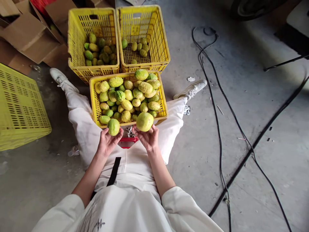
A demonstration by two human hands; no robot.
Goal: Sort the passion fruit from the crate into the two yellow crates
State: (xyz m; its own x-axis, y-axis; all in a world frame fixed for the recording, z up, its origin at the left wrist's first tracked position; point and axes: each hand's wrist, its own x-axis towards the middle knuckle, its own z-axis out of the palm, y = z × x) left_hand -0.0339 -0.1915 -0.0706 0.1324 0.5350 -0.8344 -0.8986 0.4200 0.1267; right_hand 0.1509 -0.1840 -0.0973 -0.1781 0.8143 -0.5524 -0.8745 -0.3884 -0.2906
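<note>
I see a grey concrete floor (253,106) filling most of the view, w/ black cables (218,129) snaking across its right side. Far left sits an upturned yellow crate (20,106), and flattened cardboard (26,35) lies at top left. Two upright yellow crates stand side by side at the top: the left crate (79,32) is abt a third full of green-yellow fruit, the right crate (156,35) has only a handful at its bottom. Just in front of them, btwn my spread legs in white trousers (82,122), is the near crate (95,106), heaped w/ fruit to the rim. White shoes (191,89) show either side of it. A small red item (127,141) sits just below the crate's near edge; can't tell what it is. My left hand (107,141) is palm up, fingers curled round a green fruit (113,127), held just at the near crate's front rim. My right hand (147,137) is likewise cupped, fingers half closed under a yellow fruit (145,121), bigger than the green one, also at the rim. Both hands are close together, not touching, fruits well apart from each other.
</note>
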